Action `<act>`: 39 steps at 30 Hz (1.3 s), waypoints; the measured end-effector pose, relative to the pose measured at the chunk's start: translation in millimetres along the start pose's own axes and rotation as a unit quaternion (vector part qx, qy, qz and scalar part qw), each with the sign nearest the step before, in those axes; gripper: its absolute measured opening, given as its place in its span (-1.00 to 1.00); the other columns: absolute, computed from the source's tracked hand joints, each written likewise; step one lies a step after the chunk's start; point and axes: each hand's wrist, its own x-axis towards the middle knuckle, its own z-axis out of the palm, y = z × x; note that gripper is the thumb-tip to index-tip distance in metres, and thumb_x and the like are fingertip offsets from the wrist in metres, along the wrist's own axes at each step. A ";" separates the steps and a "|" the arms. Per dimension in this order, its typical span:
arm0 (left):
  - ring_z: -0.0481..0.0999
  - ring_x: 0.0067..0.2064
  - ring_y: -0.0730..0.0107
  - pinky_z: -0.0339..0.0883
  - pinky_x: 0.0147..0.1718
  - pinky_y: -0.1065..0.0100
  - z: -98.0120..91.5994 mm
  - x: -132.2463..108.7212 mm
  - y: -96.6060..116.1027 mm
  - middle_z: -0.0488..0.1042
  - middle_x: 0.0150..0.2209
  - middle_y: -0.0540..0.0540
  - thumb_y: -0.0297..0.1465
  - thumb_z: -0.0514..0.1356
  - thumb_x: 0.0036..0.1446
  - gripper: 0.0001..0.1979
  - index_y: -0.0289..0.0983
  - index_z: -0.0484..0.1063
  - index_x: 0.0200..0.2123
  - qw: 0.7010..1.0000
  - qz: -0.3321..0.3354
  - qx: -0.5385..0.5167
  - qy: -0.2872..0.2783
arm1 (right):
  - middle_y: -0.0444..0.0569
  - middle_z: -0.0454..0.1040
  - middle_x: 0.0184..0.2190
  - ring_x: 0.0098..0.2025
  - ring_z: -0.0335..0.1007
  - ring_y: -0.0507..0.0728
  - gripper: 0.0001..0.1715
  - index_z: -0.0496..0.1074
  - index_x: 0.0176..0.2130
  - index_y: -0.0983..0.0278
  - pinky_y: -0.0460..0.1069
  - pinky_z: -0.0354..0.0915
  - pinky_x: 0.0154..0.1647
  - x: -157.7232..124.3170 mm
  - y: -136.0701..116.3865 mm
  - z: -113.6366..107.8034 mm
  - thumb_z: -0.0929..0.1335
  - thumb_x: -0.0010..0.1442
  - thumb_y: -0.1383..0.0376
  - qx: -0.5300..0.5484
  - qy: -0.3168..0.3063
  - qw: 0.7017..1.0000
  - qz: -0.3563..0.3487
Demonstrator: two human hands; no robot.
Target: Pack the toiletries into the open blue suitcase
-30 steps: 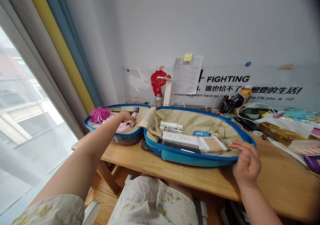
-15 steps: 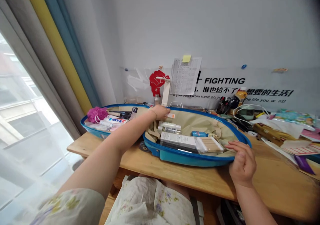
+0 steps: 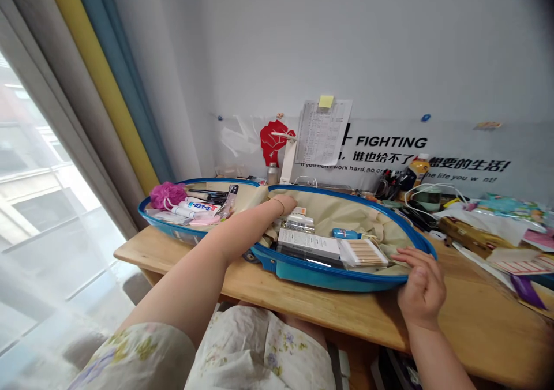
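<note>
An open blue suitcase (image 3: 329,276) with beige lining lies on the wooden desk (image 3: 476,315). My left hand (image 3: 284,202) reaches into its right half, fingers curled round a small white-and-orange packet (image 3: 299,210) just above two white bottles (image 3: 298,222). In front of them lie a long white box (image 3: 308,243), a blue case (image 3: 346,233) and a pack of cotton swabs (image 3: 366,252). My right hand (image 3: 422,286) grips the suitcase's near right rim. The left half holds a pink bath puff (image 3: 167,194), a toothpaste tube (image 3: 199,207) and small items.
Curtains (image 3: 99,90) and a window stand at the left. Bottles, cables, pens and papers (image 3: 489,217) crowd the desk's right and back. A wall board (image 3: 389,150) carries a paper sheet and lettering. My floral-clothed lap (image 3: 259,349) sits below the desk edge.
My left hand left the suitcase's left half, crossed to the right half with a small packet, and lowered it toward the bottles. My right hand stayed on the rim.
</note>
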 end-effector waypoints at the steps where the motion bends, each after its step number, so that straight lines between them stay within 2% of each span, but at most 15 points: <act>1: 0.46 0.01 0.21 0.41 -0.04 0.08 -4.8 -3.5 0.4 0.40 0.07 -0.17 -0.24 0.18 0.27 -0.65 -0.25 0.37 0.06 1.000 -0.006 0.001 0.013 | 0.07 0.51 -0.35 -0.15 0.46 0.23 -0.51 0.48 -0.41 0.28 0.26 0.31 -0.02 0.0 0.3 0.1 0.11 0.31 0.19 0.000 0.000 1.000 0.001; 3: 0.42 0.08 0.20 0.36 0.05 0.08 -17.8 -13.2 -2.4 0.35 0.15 -0.18 -0.26 0.13 0.30 -0.65 -0.23 0.34 0.11 0.998 -0.025 0.010 0.051 | 0.06 0.50 -0.36 -0.16 0.46 0.23 -0.51 0.48 -0.41 0.28 0.26 0.32 -0.03 0.1 1.0 0.3 0.11 0.31 0.17 0.000 0.000 1.000 0.002; 5: 0.35 0.17 0.25 0.26 0.15 0.20 -32.6 -27.8 -13.5 0.28 0.22 -0.13 -0.28 0.02 0.35 -0.64 -0.15 0.29 0.17 0.994 -0.049 0.012 0.100 | 0.07 0.50 -0.36 -0.16 0.46 0.23 -0.51 0.47 -0.42 0.27 0.26 0.31 -0.03 0.0 1.6 0.3 0.11 0.31 0.15 0.003 0.001 1.000 0.003; 7: 0.31 0.21 0.31 0.19 0.18 0.32 -45.4 -48.2 -35.6 0.26 0.25 -0.06 -0.30 -0.10 0.37 -0.61 -0.09 0.26 0.20 0.987 -0.086 0.017 0.137 | 0.06 0.50 -0.36 -0.16 0.46 0.23 -0.52 0.47 -0.42 0.27 0.25 0.31 -0.03 0.1 1.6 0.2 0.12 0.31 0.16 0.007 0.001 1.000 0.001; 9: 0.32 0.21 0.30 0.18 0.17 0.34 -53.3 -74.6 -67.7 0.28 0.23 -0.06 -0.32 -0.15 0.35 -0.58 -0.10 0.28 0.18 0.979 -0.135 0.026 0.149 | 0.06 0.50 -0.36 -0.15 0.46 0.23 -0.54 0.47 -0.42 0.26 0.25 0.31 -0.03 0.3 0.9 0.3 0.12 0.30 0.18 0.009 0.002 1.000 0.000; 11: 0.36 0.18 0.26 0.22 0.13 0.34 -55.6 -105.6 -104.6 0.35 0.17 -0.09 -0.35 -0.10 0.29 -0.60 -0.15 0.37 0.10 0.972 -0.191 0.037 0.133 | 0.05 0.50 -0.37 -0.16 0.46 0.24 -0.53 0.46 -0.43 0.26 0.25 0.32 -0.04 0.7 0.1 0.8 0.12 0.30 0.18 0.006 0.005 1.000 -0.001; 14: 0.49 0.00 0.24 0.34 -0.02 0.35 -49.0 -152.9 -152.7 0.52 -0.03 -0.11 -0.38 0.04 0.12 -0.64 -0.19 0.46 -0.04 0.963 -0.260 0.042 0.055 | 0.05 0.50 -0.39 -0.18 0.47 0.24 -0.51 0.46 -0.44 0.26 0.26 0.32 -0.05 1.3 -0.8 1.8 0.11 0.31 0.16 0.001 0.012 1.000 -0.002; 16: 0.53 -0.11 0.27 0.38 -0.11 0.38 -39.4 -178.3 -172.4 0.57 -0.16 -0.06 -0.39 0.12 -0.02 -0.66 -0.18 0.50 -0.13 0.961 -0.274 0.036 -0.009 | 0.06 0.49 -0.40 -0.19 0.47 0.24 -0.50 0.45 -0.45 0.26 0.26 0.32 -0.05 1.8 -1.1 2.4 0.11 0.31 0.14 -0.002 0.013 1.000 0.002; 18: 0.54 -0.13 0.30 0.37 -0.12 0.41 -28.2 -194.9 -181.9 0.58 -0.18 -0.03 -0.41 0.17 -0.14 -0.62 -0.17 0.52 -0.16 0.961 -0.268 0.030 -0.059 | 0.07 0.49 -0.40 -0.20 0.47 0.24 -0.48 0.44 -0.46 0.26 0.26 0.32 -0.05 2.3 -1.6 2.6 0.10 0.31 0.12 -0.005 0.013 1.000 0.009; 21: 0.51 -0.03 0.25 0.34 -0.06 0.40 -13.3 -204.1 -184.0 0.56 -0.05 -0.08 -0.42 0.22 -0.25 -0.48 -0.17 0.51 -0.10 0.963 -0.251 0.030 -0.096 | 0.08 0.49 -0.41 -0.20 0.47 0.24 -0.47 0.44 -0.46 0.26 0.26 0.33 -0.04 3.2 -2.7 2.0 0.11 0.31 0.10 -0.007 0.009 1.000 0.011; 25: 0.46 0.07 0.08 0.32 0.02 0.29 -3.9 -203.7 -180.5 0.49 0.05 -0.19 -0.38 0.26 -0.26 -0.41 -0.20 0.47 -0.03 0.964 -0.242 0.042 -0.099 | 0.07 0.49 -0.40 -0.18 0.47 0.24 -0.45 0.45 -0.46 0.26 0.26 0.32 -0.02 3.6 -4.2 0.8 0.10 0.31 0.08 -0.013 0.001 1.000 0.018; 28: 0.43 0.10 0.03 0.28 0.06 0.25 -4.1 -205.7 -177.2 0.48 0.05 -0.24 -0.36 0.26 -0.23 -0.46 -0.24 0.46 -0.05 0.967 -0.236 0.046 -0.084 | 0.07 0.49 -0.39 -0.18 0.46 0.23 -0.47 0.45 -0.45 0.27 0.25 0.32 -0.02 2.2 -2.9 0.5 0.10 0.32 0.12 -0.007 0.003 1.000 0.006; 32: 0.52 -0.05 0.13 0.35 -0.04 0.28 -16.4 -207.9 -167.7 0.54 -0.05 -0.23 -0.31 0.18 -0.07 -0.51 -0.30 0.39 -0.01 0.972 -0.228 0.031 -0.049 | 0.08 0.50 -0.35 -0.14 0.46 0.23 -0.51 0.47 -0.42 0.28 0.24 0.32 0.00 -1.3 2.3 0.6 0.11 0.32 0.18 0.007 0.001 1.000 -0.003; 36: 0.48 0.01 0.19 0.31 0.00 0.28 -42.8 -193.7 -136.3 0.47 0.06 -0.20 -0.22 0.02 0.15 -0.50 -0.28 0.23 0.14 0.981 -0.189 0.007 0.037 | 0.07 0.50 -0.33 -0.13 0.46 0.23 -0.53 0.48 -0.39 0.28 0.26 0.32 0.00 -2.6 4.7 0.9 0.10 0.32 0.21 0.004 -0.005 1.000 -0.006; 39: 0.45 0.04 0.21 0.30 0.01 0.30 -58.7 -167.8 -91.5 0.43 0.11 -0.16 -0.15 -0.01 0.21 -0.49 -0.24 0.21 0.17 0.992 -0.068 -0.036 0.100 | 0.06 0.50 -0.33 -0.12 0.46 0.23 -0.53 0.47 -0.39 0.27 0.27 0.32 0.00 -1.4 2.5 0.9 0.10 0.32 0.22 0.001 -0.001 1.000 -0.004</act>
